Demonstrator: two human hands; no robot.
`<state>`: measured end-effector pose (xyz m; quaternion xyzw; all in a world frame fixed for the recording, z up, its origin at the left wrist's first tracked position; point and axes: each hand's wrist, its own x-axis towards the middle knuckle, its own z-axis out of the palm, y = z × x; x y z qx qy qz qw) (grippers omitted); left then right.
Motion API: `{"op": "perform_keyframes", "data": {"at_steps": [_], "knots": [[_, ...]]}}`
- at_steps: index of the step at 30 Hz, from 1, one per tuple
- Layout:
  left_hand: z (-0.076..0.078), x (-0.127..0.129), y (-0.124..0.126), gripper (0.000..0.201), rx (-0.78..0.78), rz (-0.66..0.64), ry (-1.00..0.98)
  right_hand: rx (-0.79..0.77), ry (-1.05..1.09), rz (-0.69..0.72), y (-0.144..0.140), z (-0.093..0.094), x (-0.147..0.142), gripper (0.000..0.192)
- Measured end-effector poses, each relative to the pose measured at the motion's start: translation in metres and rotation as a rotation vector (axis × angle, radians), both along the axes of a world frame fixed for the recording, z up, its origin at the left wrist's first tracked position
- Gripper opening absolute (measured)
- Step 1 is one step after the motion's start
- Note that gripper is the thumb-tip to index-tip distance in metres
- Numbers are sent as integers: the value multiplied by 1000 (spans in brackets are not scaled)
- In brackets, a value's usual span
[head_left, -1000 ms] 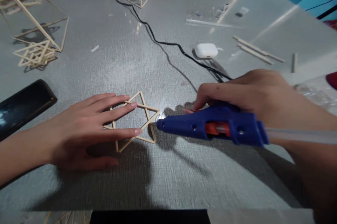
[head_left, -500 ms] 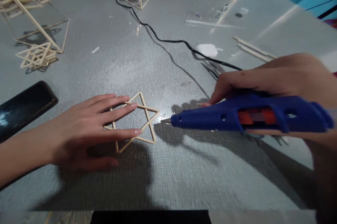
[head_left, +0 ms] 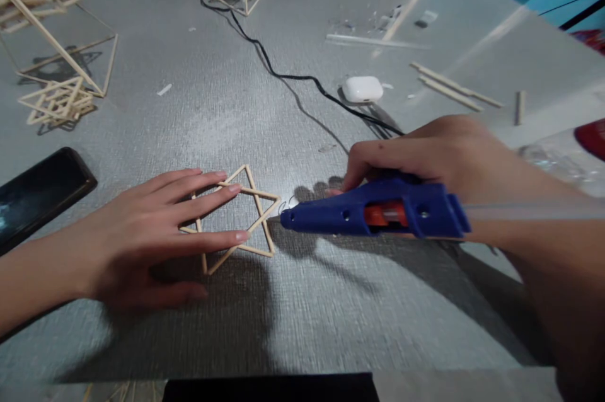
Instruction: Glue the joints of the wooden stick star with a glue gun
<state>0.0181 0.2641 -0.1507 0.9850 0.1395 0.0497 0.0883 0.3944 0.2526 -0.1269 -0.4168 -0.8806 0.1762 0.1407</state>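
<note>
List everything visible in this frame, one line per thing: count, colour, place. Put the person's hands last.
stick star: one, pale wood, flat on table centre, under the left fingers.
glue gun: one, blue with orange, nozzle at the star's right point.
cord: one, black, running from the far edge toward the glue gun.
earbud case: one, white, beyond the gun.
phone: one, black, left edge.
stick frames: several, pale wood, far left and far centre.
loose sticks: a few, pale wood, far right.
table: one, grey, textured.
left hand: pressing the star flat.
right hand: gripping the glue gun.
</note>
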Motion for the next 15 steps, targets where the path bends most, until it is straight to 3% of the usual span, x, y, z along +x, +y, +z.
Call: {"op": "perform_keyframes", "data": {"at_steps": [4,15], "knots": [[1,0,-1,67,5,4,3,-49,-16,1,0,3,-4,17],[2,1,-1,63,10,-10,-1,47,46,38,-1,-2,0,25]]}}
